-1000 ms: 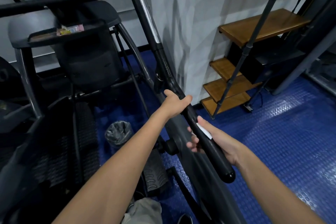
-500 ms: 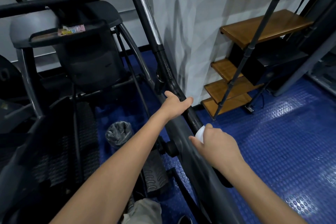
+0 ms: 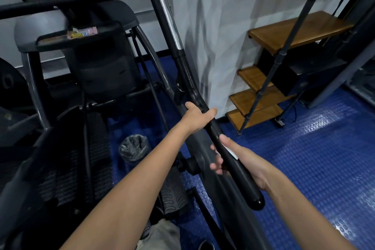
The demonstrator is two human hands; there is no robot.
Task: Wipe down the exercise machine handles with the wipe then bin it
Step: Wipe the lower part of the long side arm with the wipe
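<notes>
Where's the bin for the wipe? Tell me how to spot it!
Start at the big black exercise machine on the blue floor. Look down past the left hand holding the long black handle, to the floor between the machine's parts. The bin is the small round one lined with a crinkly grey bag.

Both forearms are bare from the frame's lower edge to the wrists, with no sleeves, watch or rings showing on the left hand [image 3: 197,116] or right hand [image 3: 246,163]. Low in the view, a light grey-beige trouser leg [image 3: 160,235] shows above a dark shoe [image 3: 206,245].
</notes>
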